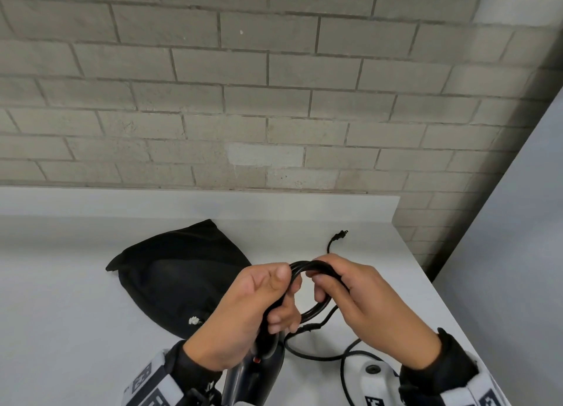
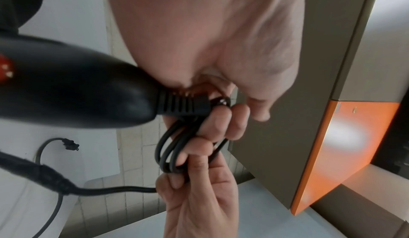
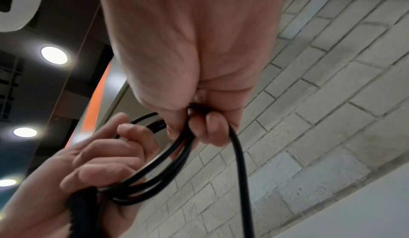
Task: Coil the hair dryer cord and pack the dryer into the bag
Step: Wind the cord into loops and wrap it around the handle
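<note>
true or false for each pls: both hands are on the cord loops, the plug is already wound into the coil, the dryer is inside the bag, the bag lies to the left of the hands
1. Both hands hold the cord loops: true; left hand and right hand grip them.
2. The plug is wound into the coil: false; the plug lies loose on the counter.
3. The hair dryer is inside the bag: false; the hair dryer is below the left hand, outside the bag.
4. The black bag lies left of the hands: true.
</note>
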The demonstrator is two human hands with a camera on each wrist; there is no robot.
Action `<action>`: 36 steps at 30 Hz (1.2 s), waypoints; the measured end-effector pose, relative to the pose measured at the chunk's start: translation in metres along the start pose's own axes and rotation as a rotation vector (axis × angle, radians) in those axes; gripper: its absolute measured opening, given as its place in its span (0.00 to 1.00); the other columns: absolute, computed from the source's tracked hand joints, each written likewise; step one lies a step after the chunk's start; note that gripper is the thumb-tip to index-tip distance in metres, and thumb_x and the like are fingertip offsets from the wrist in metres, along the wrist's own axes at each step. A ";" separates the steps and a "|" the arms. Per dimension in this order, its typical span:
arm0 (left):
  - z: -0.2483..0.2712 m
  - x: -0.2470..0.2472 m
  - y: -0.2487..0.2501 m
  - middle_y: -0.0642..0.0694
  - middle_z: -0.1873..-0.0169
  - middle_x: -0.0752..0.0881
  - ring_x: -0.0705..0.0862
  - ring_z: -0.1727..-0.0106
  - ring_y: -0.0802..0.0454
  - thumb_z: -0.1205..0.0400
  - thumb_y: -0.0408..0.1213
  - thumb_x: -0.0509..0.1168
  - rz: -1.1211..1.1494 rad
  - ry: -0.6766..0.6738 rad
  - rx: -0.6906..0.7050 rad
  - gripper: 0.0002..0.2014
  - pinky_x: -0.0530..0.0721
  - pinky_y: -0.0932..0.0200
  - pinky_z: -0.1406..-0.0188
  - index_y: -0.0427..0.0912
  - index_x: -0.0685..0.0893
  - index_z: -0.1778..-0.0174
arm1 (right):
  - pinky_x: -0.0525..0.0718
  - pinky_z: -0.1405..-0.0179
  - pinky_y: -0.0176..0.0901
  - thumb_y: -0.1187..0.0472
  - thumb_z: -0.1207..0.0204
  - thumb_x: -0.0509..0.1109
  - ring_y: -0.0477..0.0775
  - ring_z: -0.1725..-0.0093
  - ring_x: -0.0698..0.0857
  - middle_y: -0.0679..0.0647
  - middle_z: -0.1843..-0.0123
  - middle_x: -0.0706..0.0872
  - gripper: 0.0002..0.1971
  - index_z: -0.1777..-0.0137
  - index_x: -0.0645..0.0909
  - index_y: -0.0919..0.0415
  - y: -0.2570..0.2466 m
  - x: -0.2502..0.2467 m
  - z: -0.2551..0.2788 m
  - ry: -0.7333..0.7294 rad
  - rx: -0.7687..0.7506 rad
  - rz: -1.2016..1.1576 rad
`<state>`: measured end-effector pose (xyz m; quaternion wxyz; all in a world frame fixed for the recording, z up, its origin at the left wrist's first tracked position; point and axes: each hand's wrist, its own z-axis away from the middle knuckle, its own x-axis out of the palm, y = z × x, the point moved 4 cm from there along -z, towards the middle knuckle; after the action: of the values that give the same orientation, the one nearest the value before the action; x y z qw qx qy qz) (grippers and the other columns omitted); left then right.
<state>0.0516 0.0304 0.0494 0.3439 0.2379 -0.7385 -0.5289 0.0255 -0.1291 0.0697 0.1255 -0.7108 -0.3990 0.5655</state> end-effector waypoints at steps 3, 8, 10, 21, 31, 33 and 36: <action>-0.001 0.000 0.002 0.50 0.82 0.66 0.65 0.80 0.54 0.23 0.60 0.72 -0.088 -0.024 0.013 0.20 0.79 0.55 0.68 0.48 0.80 0.69 | 0.78 0.64 0.39 0.60 0.13 0.59 0.48 0.65 0.80 0.41 0.63 0.84 0.08 0.47 0.78 0.48 0.002 -0.001 0.003 -0.087 0.025 -0.056; -0.002 -0.001 0.005 0.50 0.82 0.65 0.64 0.81 0.53 0.18 0.55 0.63 -0.126 -0.022 -0.034 0.21 0.75 0.58 0.72 0.43 0.72 0.69 | 0.79 0.57 0.42 0.50 0.15 0.61 0.47 0.63 0.79 0.44 0.66 0.81 0.09 0.49 0.80 0.52 0.000 -0.002 0.006 -0.132 0.094 -0.345; -0.002 0.000 0.005 0.50 0.81 0.64 0.63 0.80 0.54 0.18 0.55 0.61 -0.138 -0.029 -0.048 0.21 0.76 0.60 0.72 0.41 0.71 0.67 | 0.73 0.63 0.40 0.42 0.19 0.61 0.48 0.67 0.73 0.45 0.69 0.76 0.18 0.54 0.77 0.59 0.002 0.002 0.007 -0.141 0.128 -0.479; 0.015 -0.012 0.000 0.51 0.71 0.78 0.84 0.61 0.50 0.17 0.59 0.57 -0.438 0.038 -0.017 0.22 0.84 0.46 0.48 0.41 0.79 0.56 | 0.70 0.70 0.38 0.42 0.18 0.56 0.46 0.68 0.67 0.44 0.70 0.69 0.16 0.66 0.70 0.47 -0.001 0.017 0.013 0.093 0.225 -0.537; 0.023 -0.001 0.002 0.49 0.75 0.74 0.75 0.70 0.54 0.15 0.64 0.49 -0.682 0.189 0.119 0.27 0.82 0.38 0.55 0.42 0.76 0.59 | 0.74 0.67 0.29 0.46 0.18 0.64 0.41 0.69 0.78 0.50 0.65 0.87 0.12 0.60 0.82 0.47 -0.007 0.007 0.016 0.071 0.125 -0.435; 0.022 0.001 0.002 0.44 0.75 0.73 0.73 0.71 0.44 0.14 0.63 0.49 -0.668 0.151 0.122 0.30 0.80 0.38 0.62 0.36 0.74 0.60 | 0.80 0.61 0.35 0.49 0.22 0.68 0.43 0.62 0.84 0.45 0.59 0.88 0.03 0.53 0.84 0.43 -0.006 -0.006 0.016 0.182 0.087 -0.323; 0.022 0.007 0.002 0.40 0.73 0.72 0.71 0.71 0.39 0.14 0.63 0.48 -0.734 0.066 0.131 0.30 0.74 0.43 0.71 0.36 0.72 0.60 | 0.84 0.56 0.43 0.49 0.24 0.74 0.54 0.56 0.87 0.44 0.54 0.89 0.05 0.49 0.84 0.39 -0.008 -0.024 0.014 0.331 0.028 -0.296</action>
<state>0.0303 0.0398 0.0481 0.1391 0.5254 -0.6249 -0.5604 0.0089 -0.1446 0.0867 0.2808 -0.7258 -0.4652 0.4219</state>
